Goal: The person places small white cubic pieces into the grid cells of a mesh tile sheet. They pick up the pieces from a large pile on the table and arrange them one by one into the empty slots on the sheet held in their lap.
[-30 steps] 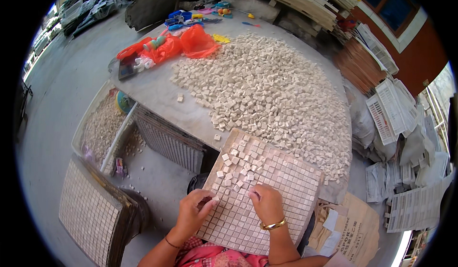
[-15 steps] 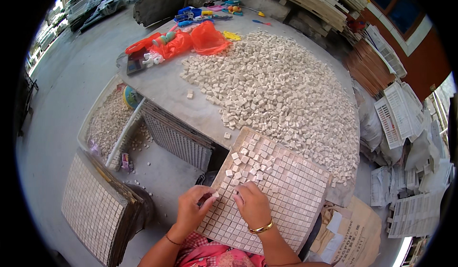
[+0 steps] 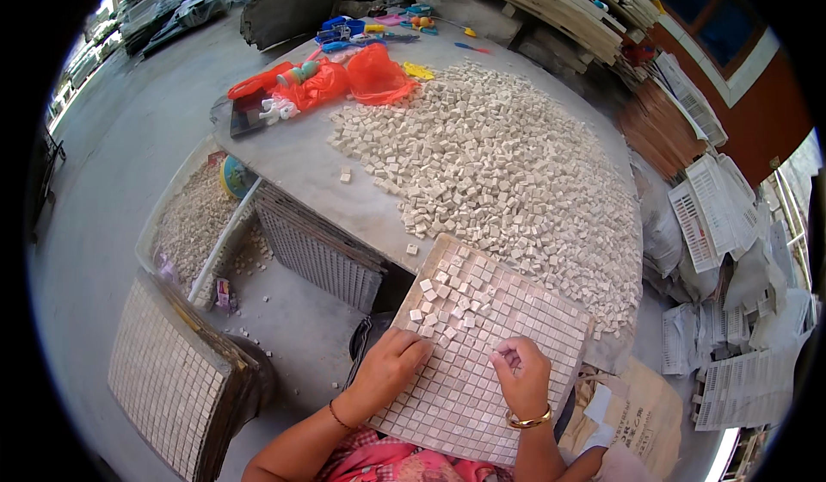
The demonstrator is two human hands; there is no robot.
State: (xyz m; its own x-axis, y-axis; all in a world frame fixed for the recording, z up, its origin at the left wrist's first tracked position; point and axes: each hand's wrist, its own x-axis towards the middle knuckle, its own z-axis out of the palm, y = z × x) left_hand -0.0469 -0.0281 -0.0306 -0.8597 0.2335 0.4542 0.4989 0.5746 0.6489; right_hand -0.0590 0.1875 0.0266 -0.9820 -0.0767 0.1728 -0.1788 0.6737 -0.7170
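Observation:
A gridded board point(image 3: 564, 310), its cells mostly filled with small square stone tiles, lies tilted in front of me over my lap. Several loose cream tiles point(image 3: 452, 297) are scattered on its upper left part. My left hand point(image 3: 389, 374) rests on the board's left side, fingers together and bent down onto the grid just below the loose tiles; what lies under the fingertips is hidden. Over the right half of the board is my right hand point(image 3: 523, 374), its fingers curled toward the thumb. Whether a tile is in that pinch cannot be made out.
A big heap of tiles point(image 3: 508, 163) covers the table point(image 3: 292, 155) beyond the board. Red plastic bags point(image 3: 379, 76) and small tools sit at its far left. Stacked tile boards point(image 3: 168, 379) and a white tub of chips point(image 3: 194, 215) stand left; white crates point(image 3: 714, 211) at right.
My right hand has moved right across the board, away from the left hand. My left hand has shifted right and turned down onto the grid; the tile formerly pinched in it is out of sight.

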